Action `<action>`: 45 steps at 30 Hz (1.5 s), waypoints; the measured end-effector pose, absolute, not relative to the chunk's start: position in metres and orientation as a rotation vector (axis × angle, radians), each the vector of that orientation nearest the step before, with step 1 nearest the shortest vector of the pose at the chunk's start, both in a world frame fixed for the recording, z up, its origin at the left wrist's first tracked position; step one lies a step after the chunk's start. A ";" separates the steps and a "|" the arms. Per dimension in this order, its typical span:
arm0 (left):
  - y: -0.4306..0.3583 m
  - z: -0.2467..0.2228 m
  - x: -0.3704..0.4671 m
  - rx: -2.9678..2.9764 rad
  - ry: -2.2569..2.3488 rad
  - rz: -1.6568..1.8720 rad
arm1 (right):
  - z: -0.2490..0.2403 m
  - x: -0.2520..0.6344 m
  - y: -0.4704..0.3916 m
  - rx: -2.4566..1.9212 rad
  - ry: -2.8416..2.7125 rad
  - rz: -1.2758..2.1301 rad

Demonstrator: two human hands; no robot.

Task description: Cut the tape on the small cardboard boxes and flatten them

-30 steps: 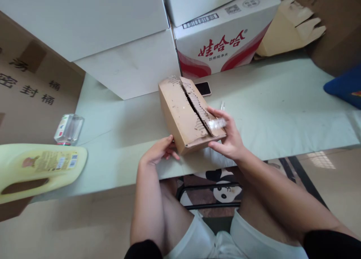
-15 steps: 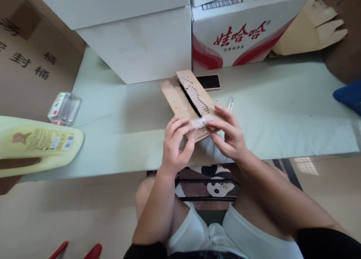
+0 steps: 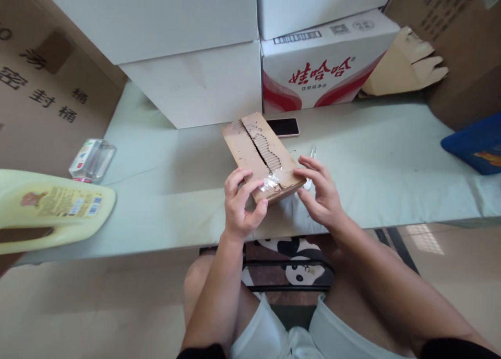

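A small brown cardboard box (image 3: 246,147) lies at a slant on the cloth-covered table in front of me. Its top has a torn, ridged strip and a narrow dark slit between the flaps. Clear tape (image 3: 270,181) crosses the near end of the slit. My left hand (image 3: 243,202) grips the near left corner, fingers on top and thumb at the front side. At the right corner, my right hand (image 3: 321,194) has its fingers apart, the tips at or just beside the box edge. A slim clear-and-white tool (image 3: 312,153) lies partly hidden behind the right fingers.
A phone (image 3: 284,127) lies behind the box, before stacked white cartons (image 3: 195,93) and a red-and-white carton (image 3: 321,82). To the left are a clear bottle (image 3: 94,159) and a yellow jug (image 3: 58,207). A blue container (image 3: 475,145) stands right. The table's front edge (image 3: 156,249) is near my knees.
My right fingers have drawn back from the tape to the box's right edge. The slit looks narrower and the raised flap lies flatter. The camera view has shifted slightly.
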State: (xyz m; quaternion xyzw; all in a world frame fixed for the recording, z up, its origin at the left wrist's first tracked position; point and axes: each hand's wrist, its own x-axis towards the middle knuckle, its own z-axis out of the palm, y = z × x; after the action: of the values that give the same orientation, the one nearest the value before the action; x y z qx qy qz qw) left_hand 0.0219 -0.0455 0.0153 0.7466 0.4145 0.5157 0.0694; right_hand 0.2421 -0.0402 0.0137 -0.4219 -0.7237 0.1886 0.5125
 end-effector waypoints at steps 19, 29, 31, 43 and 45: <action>-0.047 0.022 0.020 2.264 1.193 1.611 | 0.016 0.278 -0.022 -2.228 -1.863 0.601; -0.049 0.019 0.024 2.292 1.257 1.481 | 0.050 0.272 -0.053 -0.858 -1.132 1.395; -0.048 0.019 0.026 2.285 1.271 1.482 | 0.056 0.269 -0.060 -0.774 -1.158 1.331; -0.049 0.018 0.029 2.290 1.292 1.477 | 0.062 0.241 -0.083 -1.031 -1.873 0.646; -0.049 0.018 0.029 2.295 1.299 1.467 | 0.064 0.241 -0.079 -1.018 -1.905 0.577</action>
State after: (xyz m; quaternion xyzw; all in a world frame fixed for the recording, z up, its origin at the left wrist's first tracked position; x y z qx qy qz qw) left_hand 0.0286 -0.0485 0.0179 0.7591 0.4296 0.4852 0.0617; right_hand 0.2410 -0.0791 0.0635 -0.4096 -0.7661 0.2322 0.4376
